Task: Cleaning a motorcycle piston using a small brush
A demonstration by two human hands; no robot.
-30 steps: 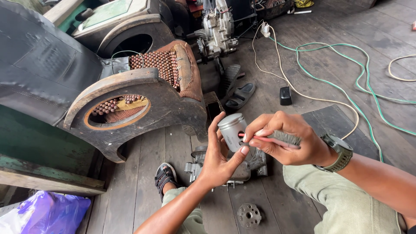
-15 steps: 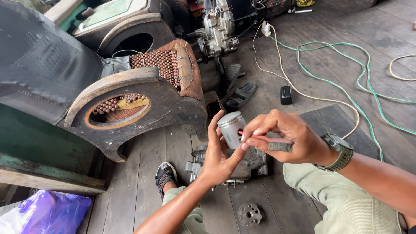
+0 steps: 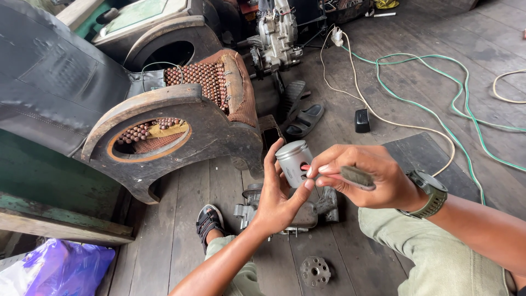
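A silver metal piston [image 3: 292, 161], a short cylinder with a flat crown and grooves near its top, is held upright above the wooden plank floor [image 3: 181, 235], in front of the person's knees. The left hand [image 3: 278, 193] cradles it from behind and below, the fingers spread and curled loosely round its side, the thumb tip touching its lower right edge. The right hand [image 3: 366, 176] comes in from the right, its fingers pressed together and pinching a grey-handled tool [image 3: 355, 177] whose tip meets the side of the piston; something small and red shows at that contact point, but it is too small to say what it is. A green wristwatch [image 3: 430, 194] sits on the right wrist.

Directly under the hands lies a grey metal engine part [image 3: 307, 215] on the floor, and nearer the camera a round perforated metal disc [image 3: 315, 271]. A sandalled foot [image 3: 209, 221] rests just left of the engine part. Further left stands a dark curved wooden seat frame [image 3: 208, 137] with a beaded cover [image 3: 204, 81]. Beyond, a pair of dark slippers [image 3: 300, 109] lies near an engine block [image 3: 277, 34]. A cream cable [image 3: 361, 98] and a green cable [image 3: 438, 112] snake across the floor to the right. A purple plastic bag [image 3: 55, 269] lies at the bottom left.
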